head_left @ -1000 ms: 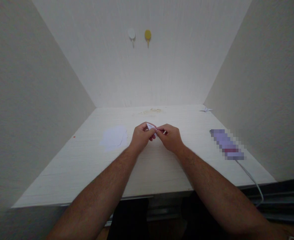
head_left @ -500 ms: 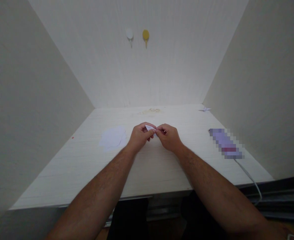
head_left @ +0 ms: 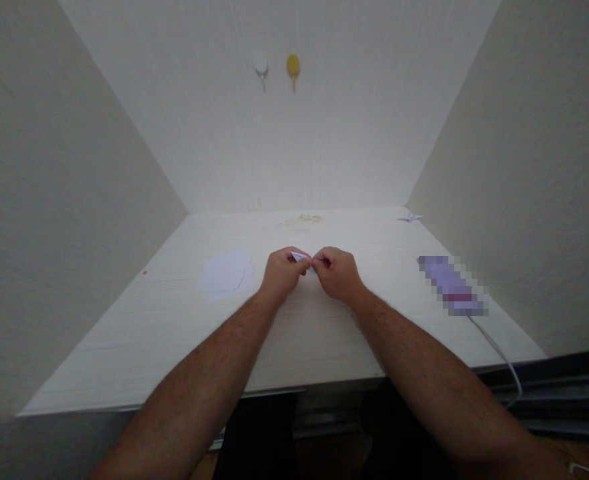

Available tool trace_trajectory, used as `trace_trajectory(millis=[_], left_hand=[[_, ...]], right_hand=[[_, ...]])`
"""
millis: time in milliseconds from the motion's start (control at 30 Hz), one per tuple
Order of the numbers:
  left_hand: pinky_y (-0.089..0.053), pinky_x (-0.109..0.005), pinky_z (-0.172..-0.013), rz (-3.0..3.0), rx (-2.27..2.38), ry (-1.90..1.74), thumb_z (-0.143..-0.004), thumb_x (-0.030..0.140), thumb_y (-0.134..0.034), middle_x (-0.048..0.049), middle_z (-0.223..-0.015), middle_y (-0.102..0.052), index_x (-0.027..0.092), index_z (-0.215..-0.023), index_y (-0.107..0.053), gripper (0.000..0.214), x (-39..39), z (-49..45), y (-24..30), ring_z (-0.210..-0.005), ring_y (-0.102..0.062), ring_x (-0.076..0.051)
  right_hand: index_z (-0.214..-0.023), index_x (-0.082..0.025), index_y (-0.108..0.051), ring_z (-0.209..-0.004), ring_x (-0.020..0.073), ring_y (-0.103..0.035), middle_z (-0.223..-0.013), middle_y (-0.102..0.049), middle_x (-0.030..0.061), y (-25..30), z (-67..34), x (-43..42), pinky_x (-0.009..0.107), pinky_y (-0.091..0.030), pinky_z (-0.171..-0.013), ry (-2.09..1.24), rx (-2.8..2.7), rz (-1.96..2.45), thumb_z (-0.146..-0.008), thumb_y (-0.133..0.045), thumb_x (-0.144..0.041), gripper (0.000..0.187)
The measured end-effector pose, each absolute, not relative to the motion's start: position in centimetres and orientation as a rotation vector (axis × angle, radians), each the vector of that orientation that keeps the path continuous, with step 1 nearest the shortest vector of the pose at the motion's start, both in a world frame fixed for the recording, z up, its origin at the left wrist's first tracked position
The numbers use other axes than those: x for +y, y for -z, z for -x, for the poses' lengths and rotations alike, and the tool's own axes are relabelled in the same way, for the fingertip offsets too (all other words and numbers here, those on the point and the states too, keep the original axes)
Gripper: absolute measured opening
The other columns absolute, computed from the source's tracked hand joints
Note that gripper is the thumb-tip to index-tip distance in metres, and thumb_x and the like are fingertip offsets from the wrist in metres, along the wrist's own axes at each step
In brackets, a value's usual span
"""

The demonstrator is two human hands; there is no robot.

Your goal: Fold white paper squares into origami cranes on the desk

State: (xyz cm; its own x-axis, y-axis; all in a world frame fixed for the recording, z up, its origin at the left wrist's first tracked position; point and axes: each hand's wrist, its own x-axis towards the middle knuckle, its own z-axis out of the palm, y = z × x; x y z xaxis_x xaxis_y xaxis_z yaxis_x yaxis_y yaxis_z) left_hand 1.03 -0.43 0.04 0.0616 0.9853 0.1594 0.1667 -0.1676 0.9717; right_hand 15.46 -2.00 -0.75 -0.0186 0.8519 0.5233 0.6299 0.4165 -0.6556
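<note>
A small folded piece of white paper (head_left: 300, 256) is pinched between my two hands above the middle of the table. My left hand (head_left: 285, 270) grips it with thumb and fingers, and a pointed corner sticks out at the upper left. The fingertips of my right hand (head_left: 335, 268) are closed on its right end, close against the left fingertips. Most of the paper is hidden by the fingers. To the left of my left hand lie several loose white sheets (head_left: 225, 272), overlapping on the table.
The white table (head_left: 314, 333) has walls on three sides. At the back right sits a small folded paper figure (head_left: 411, 217). A blurred-out purple device (head_left: 449, 283) with a white cable (head_left: 497, 353) lies at the right. White (head_left: 260, 63) and yellow hooks (head_left: 293, 65) hang on the back wall.
The folded paper has tilted, so less of its face shows. My left hand has turned slightly, and both hands stay close together in nearly the same place.
</note>
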Motion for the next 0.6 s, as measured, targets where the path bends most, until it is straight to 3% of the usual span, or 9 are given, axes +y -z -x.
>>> trace_trajectory(millis=[133,267,600], left_hand=[[-0.035,-0.022,-0.045,-1.373,1.091,-1.206,-0.067,0.031,-0.071,0.0002,-0.057,-0.059,0.014,-0.074,-0.067,0.019,-0.27,-1.03,0.04,-0.049,-0.049,-0.009],[-0.041,-0.022,-0.051,-1.27,0.913,-1.206,-0.06,0.022,-0.073,-0.0017,-0.065,-0.065,0.013,-0.079,-0.069,0.021,-0.02,-1.04,0.35,-0.059,-0.056,-0.011],[-0.05,-0.026,-0.062,-1.294,0.981,-1.252,-0.061,0.025,-0.076,-0.003,-0.07,-0.069,0.013,-0.08,-0.07,0.023,-0.16,-1.29,0.16,-0.061,-0.061,-0.012]], right_hand=[[-0.064,-0.018,-0.063,-0.057,0.0126,-0.051,-0.06,-0.061,-0.0003,1.0,-15.67,-1.51,0.026,-0.038,-0.058,-0.573,-1.512,1.275,-0.078,-0.06,-0.028,0.017],[-0.073,-0.017,-0.066,-0.053,0.0129,-0.052,-0.06,-0.062,-0.0004,1.18,-16.1,-1.07,0.026,-0.041,-0.053,-0.807,-1.347,1.221,-0.072,-0.064,-0.034,0.017],[-0.081,-0.018,-0.07,-0.067,0.0154,-0.062,-0.075,-0.071,0.003,0.99,-15.99,-1.59,0.027,-0.049,-0.062,-0.559,-1.409,1.243,-0.075,-0.065,-0.031,0.015]])
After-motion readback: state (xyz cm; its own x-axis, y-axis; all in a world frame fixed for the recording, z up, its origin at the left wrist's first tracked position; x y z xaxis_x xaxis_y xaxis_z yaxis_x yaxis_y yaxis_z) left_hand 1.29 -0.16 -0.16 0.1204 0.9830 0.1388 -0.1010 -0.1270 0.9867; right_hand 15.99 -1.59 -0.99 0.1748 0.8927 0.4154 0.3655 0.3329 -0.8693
